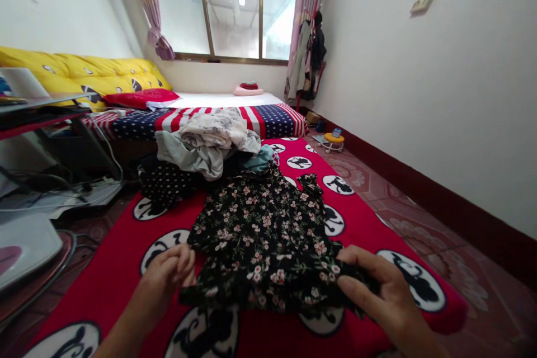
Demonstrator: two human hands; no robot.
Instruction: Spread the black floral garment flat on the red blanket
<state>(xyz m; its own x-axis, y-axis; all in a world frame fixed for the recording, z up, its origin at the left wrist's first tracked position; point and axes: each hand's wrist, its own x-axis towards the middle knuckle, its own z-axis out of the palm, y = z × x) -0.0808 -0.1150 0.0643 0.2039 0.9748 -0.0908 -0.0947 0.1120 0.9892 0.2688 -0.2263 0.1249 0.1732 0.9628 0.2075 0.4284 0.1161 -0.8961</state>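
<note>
A black floral top, printed with pink and white flowers and green leaves, lies spread on the red blanket. Its lower part is folded or bunched toward me. My left hand is at the top's near left edge with the fingers curled together; the cloth in its fingertips is partly hidden. On the opposite side, my right hand grips the near right edge, thumb on top and fingers at the far side of the cloth. A small ruffled sleeve sticks out at the far right.
Beyond the top is a heap of clothes, with a dotted black garment on its left. A bed stands under the window. A desk and chair are at left, a yellow stool at right.
</note>
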